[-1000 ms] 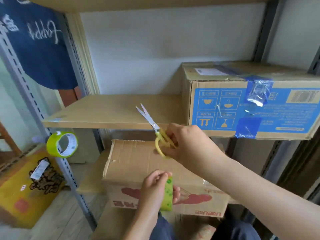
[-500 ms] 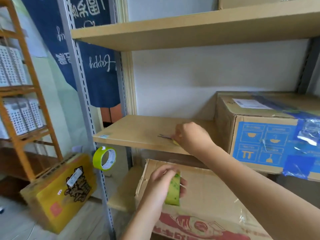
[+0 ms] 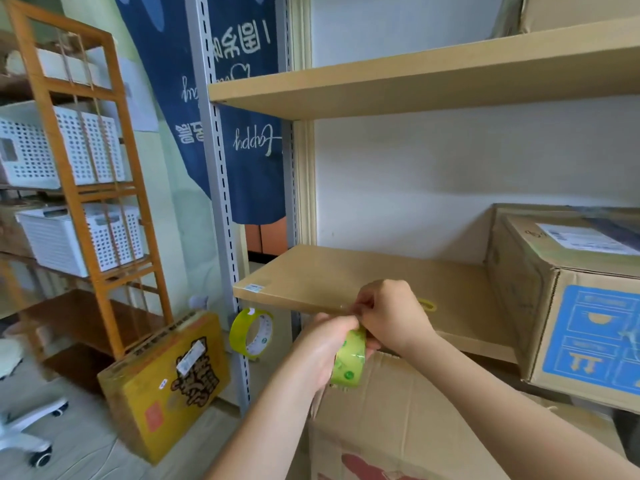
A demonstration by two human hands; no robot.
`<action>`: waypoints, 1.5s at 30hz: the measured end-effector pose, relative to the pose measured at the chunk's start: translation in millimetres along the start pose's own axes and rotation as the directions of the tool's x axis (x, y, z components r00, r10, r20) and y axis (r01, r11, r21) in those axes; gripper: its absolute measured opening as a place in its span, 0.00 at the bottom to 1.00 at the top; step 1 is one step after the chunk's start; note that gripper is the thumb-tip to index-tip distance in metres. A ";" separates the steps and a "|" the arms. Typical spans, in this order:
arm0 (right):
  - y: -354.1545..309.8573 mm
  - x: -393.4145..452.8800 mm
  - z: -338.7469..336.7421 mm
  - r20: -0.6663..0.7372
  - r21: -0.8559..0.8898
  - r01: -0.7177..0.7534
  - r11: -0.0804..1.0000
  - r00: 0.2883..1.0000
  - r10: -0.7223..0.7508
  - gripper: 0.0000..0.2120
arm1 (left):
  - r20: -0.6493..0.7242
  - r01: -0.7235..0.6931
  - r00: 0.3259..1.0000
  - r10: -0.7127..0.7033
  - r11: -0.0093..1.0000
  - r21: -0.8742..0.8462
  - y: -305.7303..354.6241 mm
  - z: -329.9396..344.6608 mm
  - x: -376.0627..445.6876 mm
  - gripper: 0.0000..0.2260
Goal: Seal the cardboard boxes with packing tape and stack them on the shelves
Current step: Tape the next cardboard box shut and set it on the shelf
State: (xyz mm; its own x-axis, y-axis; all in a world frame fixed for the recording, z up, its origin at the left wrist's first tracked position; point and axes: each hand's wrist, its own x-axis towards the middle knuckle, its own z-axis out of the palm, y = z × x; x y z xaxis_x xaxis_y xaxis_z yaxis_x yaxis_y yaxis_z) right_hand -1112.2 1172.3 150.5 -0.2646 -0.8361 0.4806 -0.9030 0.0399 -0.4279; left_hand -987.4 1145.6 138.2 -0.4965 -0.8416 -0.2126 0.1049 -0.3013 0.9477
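My left hand [image 3: 323,351] grips a green-tinted roll of packing tape [image 3: 349,362] above a brown cardboard box [image 3: 408,420] with red print on its front. My right hand [image 3: 391,315] pinches at the top of the roll, at the tape's end. Yellow-handled scissors [image 3: 427,304] lie on the middle shelf board [image 3: 346,275], mostly hidden behind my right hand. A taped box with a blue printed panel [image 3: 575,313] stands on that shelf at the right.
A second tape roll [image 3: 252,332] hangs on the grey shelf upright [image 3: 221,209]. A yellow box [image 3: 162,386] leans on the floor at left. An orange rack [image 3: 86,188] holds white baskets. An upper shelf board [image 3: 415,77] carries another box.
My right hand has laid the scissors on the middle shelf and come to the tape roll, where it now pinches the tape end. The view has swung up and left.
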 end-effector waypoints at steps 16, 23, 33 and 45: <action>1.0 21.2 25.4 -0.126 -0.290 0.014 0.957 0.991 -0.052 0.15 | -0.360 0.035 0.910 0.207 0.825 0.564 -18.5 -6.3 36.0 0.20; 115.5 -154.7 -10.7 -0.013 -0.347 0.458 0.819 0.870 -0.492 0.14 | 0.071 -0.648 0.401 0.913 0.228 0.726 -153.6 17.4 -38.4 0.07; 260.8 -270.2 -30.4 0.289 -0.297 -0.007 0.955 0.952 0.097 0.36 | 0.620 -0.721 0.688 0.377 0.251 0.646 -244.3 122.4 6.1 0.19; 273.3 -288.2 -9.0 0.144 -0.473 0.173 0.864 0.983 -0.118 0.40 | 0.606 -0.658 0.733 0.310 0.096 0.747 -213.1 170.5 57.2 0.22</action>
State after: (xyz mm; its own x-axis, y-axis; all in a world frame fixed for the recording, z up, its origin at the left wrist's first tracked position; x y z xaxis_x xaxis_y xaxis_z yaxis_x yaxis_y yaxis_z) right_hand -1285.8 1429.1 -98.1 -0.1050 -0.9051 0.4120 -0.9860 0.1488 0.0755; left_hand -1185.0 1238.1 -35.3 -0.8533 -0.4385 0.2822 -0.3068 0.8597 0.4084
